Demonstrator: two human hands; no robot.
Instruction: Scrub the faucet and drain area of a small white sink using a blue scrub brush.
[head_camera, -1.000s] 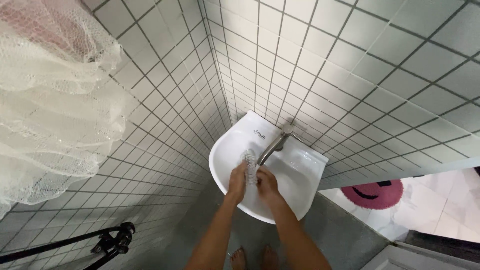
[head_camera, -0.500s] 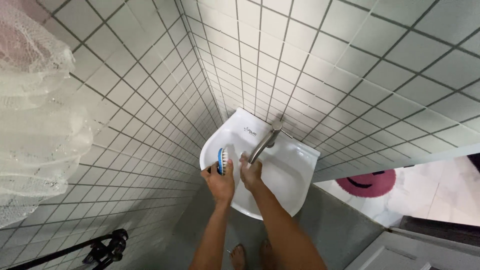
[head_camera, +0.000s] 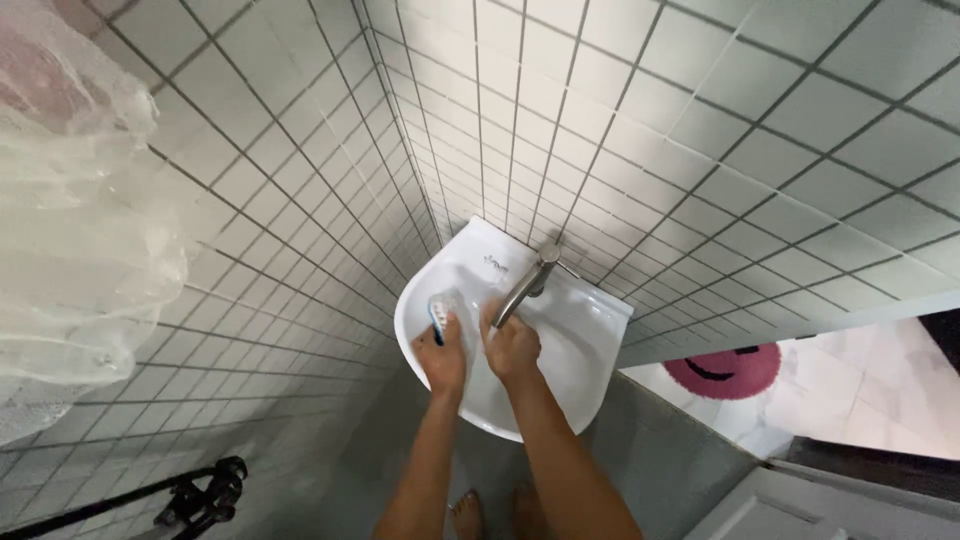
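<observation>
Inside white sink (head_camera: 590, 345), left hand (head_camera: 441, 357) gripping blue brush (head_camera: 441, 309), right hand (head_camera: 513, 350) alongside.

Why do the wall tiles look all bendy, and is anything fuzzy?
In the head view the wide lens bends the tile lines outward from the corner. The netting at the left edge is close, bright and soft. The sink is evenly lit and shows wet sheen. The left hand, its blue-edged brush and the right hand are small but fairly sharp.
</observation>
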